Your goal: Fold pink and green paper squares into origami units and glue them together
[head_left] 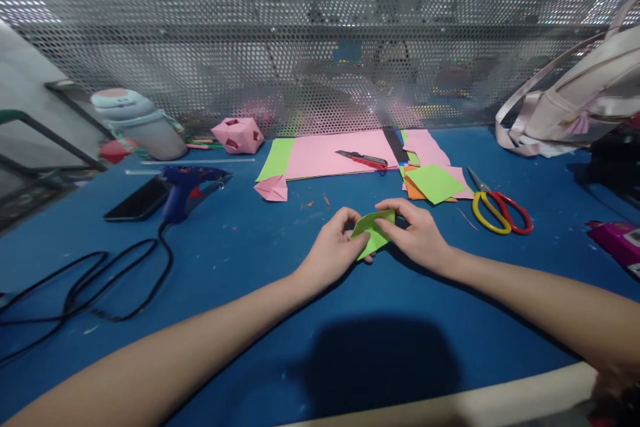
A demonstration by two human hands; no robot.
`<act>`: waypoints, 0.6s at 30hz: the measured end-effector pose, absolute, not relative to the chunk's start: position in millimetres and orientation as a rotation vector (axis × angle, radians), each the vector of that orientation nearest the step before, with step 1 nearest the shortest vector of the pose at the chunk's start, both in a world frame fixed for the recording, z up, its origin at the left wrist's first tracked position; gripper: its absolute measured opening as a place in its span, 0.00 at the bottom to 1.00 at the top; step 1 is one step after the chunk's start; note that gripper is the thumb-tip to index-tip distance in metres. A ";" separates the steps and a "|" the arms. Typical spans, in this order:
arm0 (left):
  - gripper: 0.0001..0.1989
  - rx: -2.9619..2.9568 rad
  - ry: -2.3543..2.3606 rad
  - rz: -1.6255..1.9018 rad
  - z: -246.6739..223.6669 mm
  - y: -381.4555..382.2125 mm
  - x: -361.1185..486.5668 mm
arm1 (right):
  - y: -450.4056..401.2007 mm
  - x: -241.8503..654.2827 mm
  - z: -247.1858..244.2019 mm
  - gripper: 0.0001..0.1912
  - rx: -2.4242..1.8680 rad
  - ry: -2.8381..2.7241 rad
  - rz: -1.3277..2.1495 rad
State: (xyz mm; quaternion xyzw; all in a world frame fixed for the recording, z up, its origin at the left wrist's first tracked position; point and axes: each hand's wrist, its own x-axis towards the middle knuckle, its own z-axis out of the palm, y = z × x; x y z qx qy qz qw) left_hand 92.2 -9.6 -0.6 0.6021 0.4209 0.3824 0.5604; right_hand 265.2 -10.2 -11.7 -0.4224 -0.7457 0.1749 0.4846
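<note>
A small piece of green paper (375, 232), partly folded, is held just above the blue table between my two hands. My left hand (336, 245) pinches its left side, thumb lying on the near face. At the upper right edge, my right hand (417, 233) grips the same paper between thumb and fingers. Some of the fingers are hidden behind the paper. Beyond my right hand lies a stack of cut paper with a green square (434, 183) on top. A folded pink paper piece (273, 189) rests farther off to the left.
Red-and-yellow scissors (500, 212) lie at right; a box cutter (363, 160) rests on pink sheets (315, 157). At left are a blue glue gun (183, 187) with its looping cord, a phone (137, 201), a pink paper ball (238, 136) and a bottle (143, 127). Perforated metal (280, 73) borders the back.
</note>
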 end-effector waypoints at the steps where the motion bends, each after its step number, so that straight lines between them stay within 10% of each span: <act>1: 0.10 1.433 1.001 0.885 -0.5 -9.9 92.0 | -10.6 264.9 -12.2 0.10 -1.017 -1.817 0.427; 18: 0.10 1.389 1.029 0.894 0.9 -9.9 90.8 | -13.0 265.2 -12.1 0.08 -0.745 -1.969 0.285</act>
